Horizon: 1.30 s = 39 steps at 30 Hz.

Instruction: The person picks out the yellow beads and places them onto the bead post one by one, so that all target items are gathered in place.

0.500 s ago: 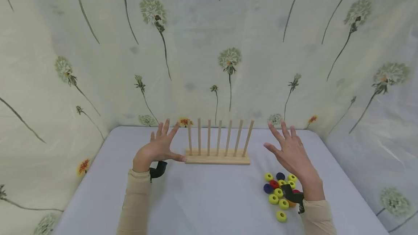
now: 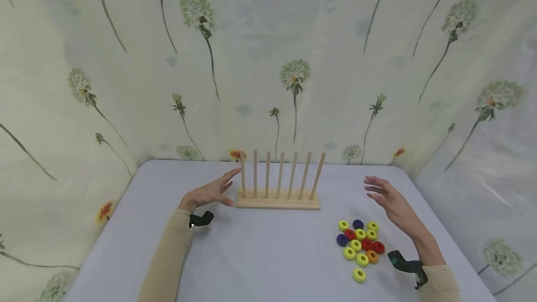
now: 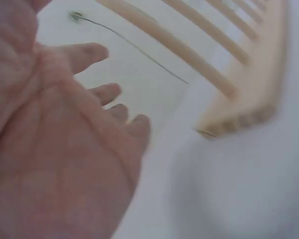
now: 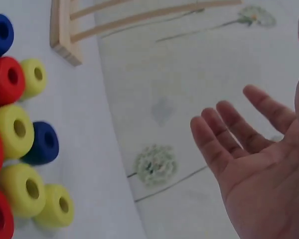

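Note:
A wooden peg rack [image 2: 278,203] with several upright pegs stands at the back middle of the table. My left hand [image 2: 208,194] is beside its left end, fingers extended toward the leftmost peg and the palm empty. In the left wrist view the left hand [image 3: 65,144] shows a gap between its fingers and the rack [image 3: 249,94]. My right hand [image 2: 394,204] hovers right of the rack, behind the beads, fingers loosely bent and holding nothing. Several ring-shaped beads in yellow, red, blue and orange lie in a cluster, among them a yellow bead [image 2: 359,274] and an orange bead [image 2: 371,257].
The white table [image 2: 268,255] has rounded far corners. A dandelion-patterned cloth [image 2: 251,59] hangs right behind it and along both sides. Dark straps with camera mounts sit at the left wrist [image 2: 201,218] and the right wrist [image 2: 404,262].
Both hands have turned and lowered from a raised, spread-finger pose. The right hand has shifted to the right, uncovering more beads. The rack and beads have stayed in place.

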Tool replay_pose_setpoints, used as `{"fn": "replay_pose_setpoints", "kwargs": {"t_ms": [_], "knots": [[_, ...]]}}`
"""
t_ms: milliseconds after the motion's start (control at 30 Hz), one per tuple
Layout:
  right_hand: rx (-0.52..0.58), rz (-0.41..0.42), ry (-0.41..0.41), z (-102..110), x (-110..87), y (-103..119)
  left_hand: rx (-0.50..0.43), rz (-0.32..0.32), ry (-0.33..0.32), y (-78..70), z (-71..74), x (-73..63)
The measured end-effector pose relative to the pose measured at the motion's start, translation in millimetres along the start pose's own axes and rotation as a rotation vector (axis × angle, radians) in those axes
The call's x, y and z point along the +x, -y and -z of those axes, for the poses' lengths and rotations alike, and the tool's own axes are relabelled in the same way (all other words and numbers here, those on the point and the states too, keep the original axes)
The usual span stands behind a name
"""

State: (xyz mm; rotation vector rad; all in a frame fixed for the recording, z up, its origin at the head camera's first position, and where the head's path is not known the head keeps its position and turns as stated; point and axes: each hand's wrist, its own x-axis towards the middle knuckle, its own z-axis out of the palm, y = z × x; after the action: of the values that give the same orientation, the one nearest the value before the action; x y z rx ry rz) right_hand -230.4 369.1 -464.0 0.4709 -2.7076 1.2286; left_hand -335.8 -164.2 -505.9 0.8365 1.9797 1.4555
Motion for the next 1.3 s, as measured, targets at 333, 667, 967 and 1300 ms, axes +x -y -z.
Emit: {"fn": "replay_pose_setpoints", "kwargs": {"t_ms": [333,667,967,1300], "knots": [[0.063,-0.277,0.102,-2,-26.3,-61,0.114,0.162,-0.135,26.7,-16.9,15.7],[0.063,-0.385,0.181,-11,-39.8,-87,0.176,0.166,-0.152,36.5,-18.8,20.2],[0.05,-0.44,0.21,-17,-40.5,-96,0.207,0.15,-0.191,39.4,-22.8,21.9],[0.009,-0.42,0.203,-20,-34.7,-96,0.231,0.161,-0.262,40.4,-27.0,27.7]]}}
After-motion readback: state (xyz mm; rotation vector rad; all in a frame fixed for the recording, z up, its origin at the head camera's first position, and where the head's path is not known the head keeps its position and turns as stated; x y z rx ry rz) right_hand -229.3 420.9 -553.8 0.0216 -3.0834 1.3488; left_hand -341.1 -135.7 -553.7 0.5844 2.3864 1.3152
